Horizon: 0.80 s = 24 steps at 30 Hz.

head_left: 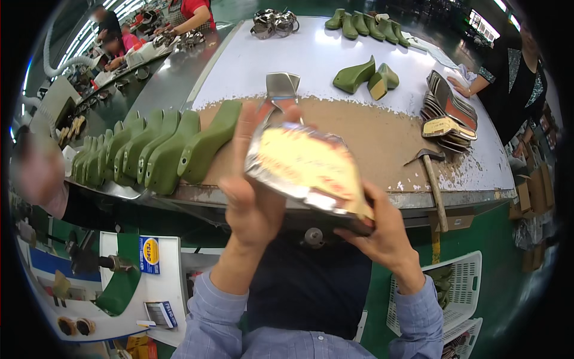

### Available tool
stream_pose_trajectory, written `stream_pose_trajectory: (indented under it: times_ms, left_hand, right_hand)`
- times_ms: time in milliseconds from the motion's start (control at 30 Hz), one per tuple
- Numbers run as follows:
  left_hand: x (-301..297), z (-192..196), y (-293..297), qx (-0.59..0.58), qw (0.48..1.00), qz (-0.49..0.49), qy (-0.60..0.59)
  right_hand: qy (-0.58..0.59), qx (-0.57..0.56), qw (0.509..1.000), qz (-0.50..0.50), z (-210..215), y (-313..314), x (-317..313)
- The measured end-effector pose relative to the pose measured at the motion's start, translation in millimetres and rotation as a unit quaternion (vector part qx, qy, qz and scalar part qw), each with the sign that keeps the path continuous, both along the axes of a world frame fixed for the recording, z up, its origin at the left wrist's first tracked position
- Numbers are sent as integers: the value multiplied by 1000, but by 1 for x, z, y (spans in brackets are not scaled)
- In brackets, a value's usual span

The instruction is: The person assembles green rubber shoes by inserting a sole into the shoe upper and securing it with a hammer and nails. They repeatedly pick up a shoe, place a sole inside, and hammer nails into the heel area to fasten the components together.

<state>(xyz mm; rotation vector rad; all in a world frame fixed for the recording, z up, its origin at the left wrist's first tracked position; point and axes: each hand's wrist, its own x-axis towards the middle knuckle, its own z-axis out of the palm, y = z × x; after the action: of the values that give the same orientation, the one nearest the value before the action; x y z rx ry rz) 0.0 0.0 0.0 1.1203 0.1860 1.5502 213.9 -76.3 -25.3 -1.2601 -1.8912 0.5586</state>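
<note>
Holding, both hands raised above the near table edge: one shoe upper with silvery metallic edging and a pale yellow insole face (305, 164), tilted, toe end low to the right.

Left hand (254, 197): fingers wrapped up the left side of the upper, thumb across its lower edge, closed on it.

Right hand (382, 230): cupped under the dark toe end, fingers curled beneath and mostly hidden, thumb along the edge.

Blue checked shirt sleeves (412, 323) enter from the lower edge.

Below, near: white machine housing with a green shoe last mounted on a spindle (119, 287), lower left; white slotted plastic basket (457, 287), lower right, on green floor.

Worktable with a worn brown patch in its white top (382, 134): the held upper hides part of the middle of it.

On it, left: row of olive-green plastic shoe lasts (161, 149), standing side by side, touching.

Right: wooden-handled hammer (433, 179), handle overhanging the near edge.

Beyond it: stack of flat dark and gold insole pieces (448, 113).

Centre, behind the upper: grey metal stand (282, 87), partly covered by the fingers.

Mid-table: three loose green lasts (368, 76).

Far edge: a further row of green lasts (365, 24) and a heap of shiny metallic pieces (274, 23).

Persons: one in dark clothing (511, 84) at the right, hand on the table; others at the far left bench (149, 30).
</note>
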Motion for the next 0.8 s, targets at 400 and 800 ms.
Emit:
stream_pose_trajectory:
  times_ms: [400,800]
  left_hand:
    - [-118,-67,-24,38,755,378,535]
    - [66,39,103,256,803,79,533]
  right_hand:
    - [-193,64,977,66,-47,7,-66]
    - [-176,70,982,25,-57,0,-65]
